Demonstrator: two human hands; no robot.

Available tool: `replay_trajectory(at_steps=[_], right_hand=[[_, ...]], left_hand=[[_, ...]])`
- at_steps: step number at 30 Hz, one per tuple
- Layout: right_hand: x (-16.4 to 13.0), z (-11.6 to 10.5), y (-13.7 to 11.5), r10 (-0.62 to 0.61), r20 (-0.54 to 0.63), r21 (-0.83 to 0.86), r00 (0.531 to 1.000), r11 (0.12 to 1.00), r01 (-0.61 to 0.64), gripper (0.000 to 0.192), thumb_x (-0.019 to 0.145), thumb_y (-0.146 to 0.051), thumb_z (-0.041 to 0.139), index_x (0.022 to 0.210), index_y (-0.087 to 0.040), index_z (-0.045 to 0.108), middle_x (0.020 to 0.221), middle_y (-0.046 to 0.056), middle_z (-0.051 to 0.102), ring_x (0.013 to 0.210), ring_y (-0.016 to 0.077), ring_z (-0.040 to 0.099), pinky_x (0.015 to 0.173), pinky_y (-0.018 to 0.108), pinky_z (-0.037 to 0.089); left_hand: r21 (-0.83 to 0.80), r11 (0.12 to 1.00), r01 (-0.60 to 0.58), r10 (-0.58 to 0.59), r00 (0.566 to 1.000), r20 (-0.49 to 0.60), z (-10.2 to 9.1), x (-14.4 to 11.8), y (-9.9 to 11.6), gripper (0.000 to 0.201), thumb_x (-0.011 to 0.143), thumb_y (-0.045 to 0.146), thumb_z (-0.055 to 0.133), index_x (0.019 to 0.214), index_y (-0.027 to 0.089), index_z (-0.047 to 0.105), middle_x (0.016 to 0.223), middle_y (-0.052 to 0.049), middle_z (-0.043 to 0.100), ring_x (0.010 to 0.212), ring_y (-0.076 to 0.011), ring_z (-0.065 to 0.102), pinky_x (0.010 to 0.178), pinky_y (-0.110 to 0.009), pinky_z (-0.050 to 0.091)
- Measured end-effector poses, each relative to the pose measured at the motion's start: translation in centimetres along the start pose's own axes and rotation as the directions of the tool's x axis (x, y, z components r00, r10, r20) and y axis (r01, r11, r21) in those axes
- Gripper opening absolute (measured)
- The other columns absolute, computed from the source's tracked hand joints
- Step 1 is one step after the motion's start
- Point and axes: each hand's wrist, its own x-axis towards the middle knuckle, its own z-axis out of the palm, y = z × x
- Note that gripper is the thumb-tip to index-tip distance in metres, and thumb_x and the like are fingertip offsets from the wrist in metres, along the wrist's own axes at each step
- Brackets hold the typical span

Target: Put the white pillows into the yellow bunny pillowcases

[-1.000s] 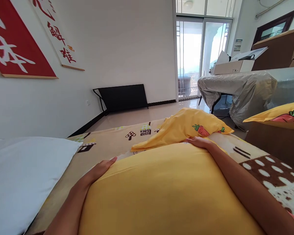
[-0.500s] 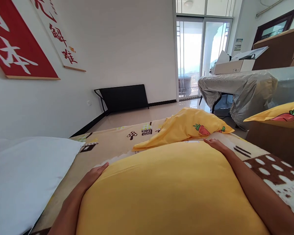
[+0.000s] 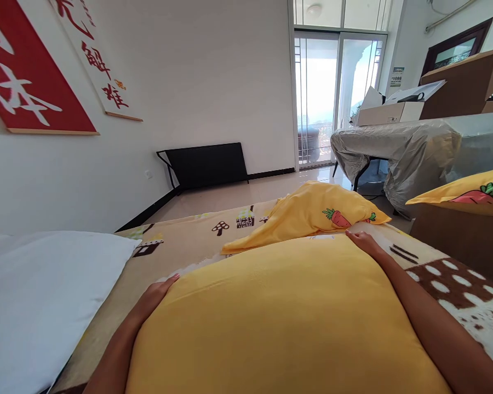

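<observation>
A plump yellow pillow [image 3: 279, 312] fills the space between my forearms, close in front of me. My left hand [image 3: 158, 290] grips its far left edge, with the fingertips partly out of sight. At the far right corner, my right hand [image 3: 363, 241] is closed on the pillow's edge. Just beyond lies a crumpled yellow pillowcase [image 3: 308, 210] with a carrot print, spread on the patterned blanket [image 3: 197, 230]. To the left of my left arm rests a white pillow [image 3: 49, 295].
At the right, another carrot-print yellow cloth [image 3: 472, 186] lies on a brown box [image 3: 456, 235]. Behind it stands a plastic-covered table [image 3: 398, 142] bearing cardboard boxes [image 3: 464, 85]. A black folded frame [image 3: 209, 164] leans on the far wall, left of a glass door [image 3: 318, 98].
My right hand has curled more tightly at the pillow's far right corner. My left hand has shifted slightly left along its edge. The other things lie as before.
</observation>
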Motion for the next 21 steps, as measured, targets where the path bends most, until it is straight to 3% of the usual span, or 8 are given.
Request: replay_trajectory(at_steps=[3,5,8,11,15,18,21], right_hand=[[0.2,-0.1,0.1,0.020,0.000,0.029,1.000,0.999,-0.020,0.053,0.088,-0.054,0.028,0.067,-0.017,0.060,0.088,0.016,0.070,0.087,0.0248,0.064,0.073,0.028,0.043],[0.5,-0.1,0.3,0.029,0.003,0.048,1.000,0.998,-0.029,0.052,0.090,-0.050,0.027,0.070,-0.016,0.061,0.095,0.018,0.070,0.093,0.0257,0.064,0.078,0.030,0.043],[0.6,-0.1,0.6,0.044,0.009,0.080,0.999,0.996,-0.045,0.050,0.090,-0.048,0.029,0.073,-0.015,0.062,0.102,0.020,0.069,0.099,0.0274,0.063,0.083,0.032,0.044],[0.1,-0.1,0.9,0.040,0.046,0.130,0.998,0.990,-0.045,0.051,0.089,-0.051,0.031,0.076,-0.016,0.065,0.099,0.016,0.071,0.094,0.0258,0.066,0.079,0.030,0.048],[-0.6,-0.2,1.1,0.005,0.061,0.162,0.998,0.987,-0.015,0.051,0.088,-0.052,0.032,0.080,-0.017,0.068,0.092,0.010,0.074,0.087,0.0235,0.068,0.073,0.028,0.051],[-0.6,-1.2,0.6,-0.012,-0.048,0.114,0.999,0.993,0.017,0.041,0.084,-0.045,0.039,0.085,-0.016,0.069,0.095,0.012,0.073,0.095,0.0276,0.065,0.081,0.034,0.049],[-1.8,-3.1,-2.0,-0.085,-0.187,0.066,0.979,0.993,0.099,0.038,0.083,-0.038,0.043,0.102,-0.016,0.067,0.115,0.013,0.066,0.113,0.0285,0.056,0.097,0.037,0.041]], left_hand=[[-0.179,0.983,0.032,-0.011,0.993,0.121,0.1,-0.3,-0.3,0.064,0.076,0.074,0.032,0.080,0.020,0.066,0.076,0.003,0.072,0.083,-0.0234,0.066,0.071,-0.028,0.052],[-0.245,0.968,0.051,-0.017,0.990,0.140,0.0,-0.2,-0.5,0.060,0.076,0.072,0.036,0.082,0.020,0.065,0.075,0.003,0.072,0.087,-0.0242,0.066,0.073,-0.029,0.052],[-0.293,0.954,0.057,-0.029,0.995,0.098,-0.2,-0.2,-0.4,0.056,0.075,0.070,0.043,0.084,0.019,0.065,0.078,0.002,0.073,0.096,-0.0272,0.064,0.081,-0.032,0.052],[-0.323,0.946,0.027,-0.039,0.999,-0.033,0.1,-1.2,0.2,0.056,0.073,0.068,0.051,0.090,0.016,0.064,0.096,-0.004,0.072,0.110,-0.0303,0.059,0.093,-0.037,0.047],[-0.380,0.924,0.052,-0.097,0.990,-0.100,1.4,-3.2,0.8,0.067,0.079,0.068,0.038,0.103,0.010,0.061,0.105,-0.010,0.070,0.107,-0.0308,0.062,0.090,-0.040,0.050],[-0.226,0.974,-0.009,-0.040,0.977,-0.210,1.4,-3.9,0.7,0.064,0.086,0.062,0.029,0.104,0.009,0.061,0.104,-0.009,0.071,0.105,-0.0286,0.063,0.089,-0.038,0.050],[0.142,0.985,-0.102,0.148,0.918,-0.368,-0.2,-4.7,1.7,0.054,0.092,0.050,0.024,0.101,0.015,0.065,0.112,-0.006,0.069,0.111,-0.0272,0.060,0.098,-0.046,0.043]])
